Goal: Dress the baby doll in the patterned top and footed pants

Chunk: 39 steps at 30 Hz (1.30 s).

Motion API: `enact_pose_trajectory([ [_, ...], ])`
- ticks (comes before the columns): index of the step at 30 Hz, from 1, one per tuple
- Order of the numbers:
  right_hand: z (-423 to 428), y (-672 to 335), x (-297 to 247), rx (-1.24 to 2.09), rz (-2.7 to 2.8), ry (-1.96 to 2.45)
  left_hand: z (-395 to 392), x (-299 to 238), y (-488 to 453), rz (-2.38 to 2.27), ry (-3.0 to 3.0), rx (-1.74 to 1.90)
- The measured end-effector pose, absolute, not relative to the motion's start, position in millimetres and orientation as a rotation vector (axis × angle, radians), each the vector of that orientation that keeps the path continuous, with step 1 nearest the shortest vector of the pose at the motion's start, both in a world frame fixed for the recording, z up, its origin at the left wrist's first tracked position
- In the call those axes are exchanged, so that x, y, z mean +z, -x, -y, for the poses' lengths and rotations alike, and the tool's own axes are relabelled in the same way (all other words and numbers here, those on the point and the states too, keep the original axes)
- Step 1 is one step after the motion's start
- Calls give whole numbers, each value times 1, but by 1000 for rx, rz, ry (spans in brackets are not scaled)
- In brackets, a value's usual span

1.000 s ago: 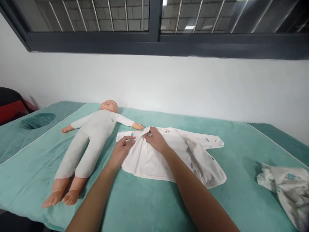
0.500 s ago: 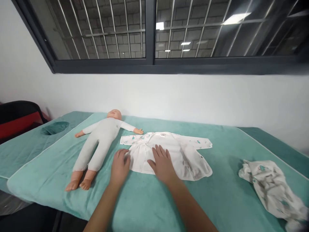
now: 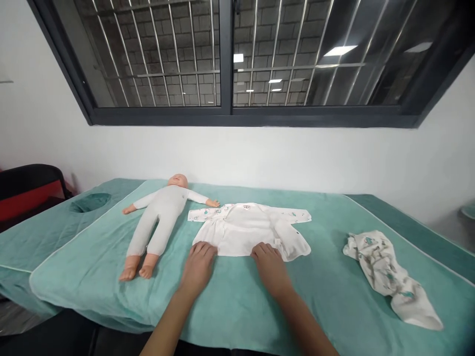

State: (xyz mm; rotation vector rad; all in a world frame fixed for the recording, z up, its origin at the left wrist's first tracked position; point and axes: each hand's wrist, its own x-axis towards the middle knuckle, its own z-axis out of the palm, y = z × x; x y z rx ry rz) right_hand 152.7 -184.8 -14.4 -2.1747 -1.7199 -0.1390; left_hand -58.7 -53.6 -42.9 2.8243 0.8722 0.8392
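Observation:
A white baby shirt (image 3: 248, 228) with small teal prints lies spread flat on the teal padded table (image 3: 237, 306), sleeves out to both sides. My left hand (image 3: 199, 265) rests palm down at the shirt's lower left hem, fingers stretched out. My right hand (image 3: 269, 263) lies flat at the lower right hem, fingers also stretched out and touching the cloth's edge. Neither hand holds anything. A baby doll (image 3: 159, 213) in a pale one-piece lies on its back to the left of the shirt, one arm reaching toward the shirt's sleeve.
A crumpled white printed cloth (image 3: 386, 274) lies at the right of the table. A round face hole (image 3: 90, 202) is in the table's left end. A black and red chair (image 3: 27, 190) stands at far left. The white wall and a barred window (image 3: 230, 54) are behind.
My hands have let go of the shirt's front and slid down toward me to its bottom hem, now flat. The view has lifted and pulled back.

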Motion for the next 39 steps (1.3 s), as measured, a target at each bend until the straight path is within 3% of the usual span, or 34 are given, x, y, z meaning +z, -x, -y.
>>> enact_pose_trajectory([
  [9, 190, -153, -21, 45, 1633, 2054, 57, -47, 59, -916, -2808, 837],
  [19, 194, -151, -20, 10, 1650, 1960, 67, -45, 69, -1010, -2756, 913],
  [29, 238, -214, -18, -159, 1946, 1827, 63, -43, 65, -684, -2858, 872],
  [39, 239, -228, -32, -359, 1831, 1912, 64, -47, 66, -704, -2721, 888],
])
